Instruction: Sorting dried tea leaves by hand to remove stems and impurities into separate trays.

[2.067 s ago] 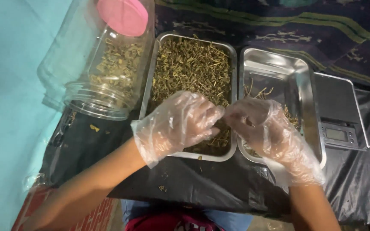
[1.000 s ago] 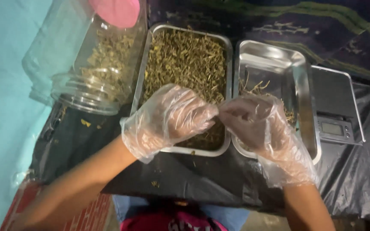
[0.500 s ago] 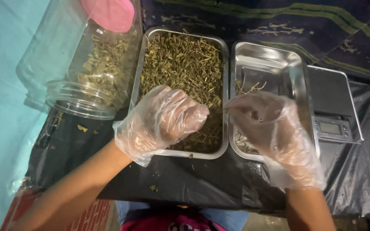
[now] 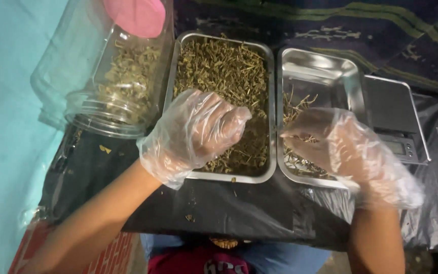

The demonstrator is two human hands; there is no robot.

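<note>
The dried herb sprigs (image 4: pixel 219 76) fill the left steel tray (image 4: pixel 178 56); they look light, brittle and crumbly, best pinched gently by a stem. Above this tray the left hand (image 4: pixel 193 132), gloved, curls its fingers together on a sprig. Right of the tray, the right hand (image 4: pixel 340 147) hovers, fingers loosely bunched, over the sparser second tray (image 4: pixel 351 76)

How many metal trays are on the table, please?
2. One tray, full of dried herbs, lies under the left hand; the other tray, holding only a few stems, lies beside it under the right hand. None seems hidden.
</note>
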